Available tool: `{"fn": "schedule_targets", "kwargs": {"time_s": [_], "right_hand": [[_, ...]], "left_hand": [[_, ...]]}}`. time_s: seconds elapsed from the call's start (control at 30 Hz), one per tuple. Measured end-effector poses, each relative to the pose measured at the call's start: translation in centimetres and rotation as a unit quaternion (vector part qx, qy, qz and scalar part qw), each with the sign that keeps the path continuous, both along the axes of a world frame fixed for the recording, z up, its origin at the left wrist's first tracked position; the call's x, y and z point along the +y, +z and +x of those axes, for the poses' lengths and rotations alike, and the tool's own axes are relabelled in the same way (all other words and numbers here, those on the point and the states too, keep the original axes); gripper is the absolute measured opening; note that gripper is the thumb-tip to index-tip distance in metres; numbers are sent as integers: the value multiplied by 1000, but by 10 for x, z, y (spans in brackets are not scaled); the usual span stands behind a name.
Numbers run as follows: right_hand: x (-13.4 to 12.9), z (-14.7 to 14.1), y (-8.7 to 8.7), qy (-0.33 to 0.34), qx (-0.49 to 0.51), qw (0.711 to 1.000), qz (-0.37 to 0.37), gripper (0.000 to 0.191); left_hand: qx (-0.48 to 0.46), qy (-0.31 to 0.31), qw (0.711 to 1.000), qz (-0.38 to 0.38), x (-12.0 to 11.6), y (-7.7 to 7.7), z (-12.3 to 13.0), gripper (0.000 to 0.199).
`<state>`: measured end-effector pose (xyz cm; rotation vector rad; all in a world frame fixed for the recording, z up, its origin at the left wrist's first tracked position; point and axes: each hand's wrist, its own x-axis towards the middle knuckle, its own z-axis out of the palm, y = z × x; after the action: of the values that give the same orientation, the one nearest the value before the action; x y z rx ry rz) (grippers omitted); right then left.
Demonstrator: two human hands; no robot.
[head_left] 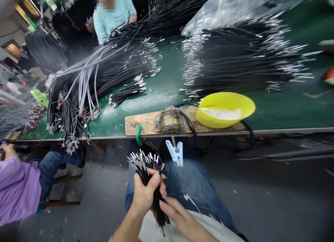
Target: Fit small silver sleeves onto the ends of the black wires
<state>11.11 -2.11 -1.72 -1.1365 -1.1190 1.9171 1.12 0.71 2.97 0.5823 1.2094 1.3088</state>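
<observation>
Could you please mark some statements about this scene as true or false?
1. The left hand holds a bundle of thin black cables with silvery tips. True.
2. The right hand is away from that bundle. False: it touches the lower part.
3. A bright-yellow, rounded container sits on the tan wooden board. True.
4. The container holds something black. False: it holds a white material.
5. A light-blue, clothespin-shaped clip is apart from both hands. True.
</observation>
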Motion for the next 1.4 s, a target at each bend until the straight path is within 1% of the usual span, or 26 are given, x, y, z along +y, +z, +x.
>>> {"fn": "schedule_targets", "kwargs": {"time_s": [0.03,0.1,0.13,0.17,0.23,0.27,0.33,0.4,0.5,0.57,0.73,0.77,0.87,0.97,1.03,1.13,1.2,1.23,1.3,1.4], "right_hand": [[8,3,4,3,-19,999,47,33],[25,10,12,50,-28,992,113,25],[33,14,16,35,-43,990,131,23],[40,17,20,4,-49,988,144,23],[49,22,26,-69,-65,981,172,22],[51,23,29,-89,-69,975,191,21],[53,22,33,-103,-73,963,238,18],[53,18,36,-108,-75,952,277,19],[53,13,39,-130,-91,939,305,24],[53,11,41,-138,-102,934,314,28],[53,10,42,-154,-138,917,342,30],[53,9,42,-162,-142,910,354,30],[50,4,39,-185,-159,883,400,29],[49,1,38,-199,-175,860,436,27],[48,0,38,-199,-167,863,434,26],[48,2,38,-189,-125,893,387,24],[49,2,37,-178,-102,912,356,23],[49,3,37,-176,-96,915,349,23],[50,2,36,-184,-96,914,349,21],[49,1,36,-204,-119,902,360,21]], "left_hand": [[5,6,1000,-7,-1,0,0,37],[19,23,999,-27,-3,0,-2,39],[26,26,999,-39,-4,0,-3,40],[34,25,998,-50,-6,0,-4,41],[55,-1,996,-65,-9,1,-6,44],[68,-21,995,-69,-10,2,-6,44],[99,-59,990,-77,-11,8,-5,45],[125,-80,985,-86,-11,14,-4,45],[157,-72,981,-91,-8,21,-2,46],[172,-58,979,-97,-8,20,-1,46],[186,-2,977,-108,-10,11,3,46],[183,-2,977,-110,-10,11,3,45],[169,-34,979,-111,-8,12,4,43],[144,-53,984,-94,-8,10,3,46],[119,-50,988,-88,-10,5,3,48],[76,-45,992,-89,-13,-4,1,50],[55,-48,993,-96,-14,-6,-1,51],[54,-48,993,-97,-13,-6,-1,51],[70,-45,992,-94,-11,-1,0,50],[124,-32,988,-83,-6,11,2,47]]}}
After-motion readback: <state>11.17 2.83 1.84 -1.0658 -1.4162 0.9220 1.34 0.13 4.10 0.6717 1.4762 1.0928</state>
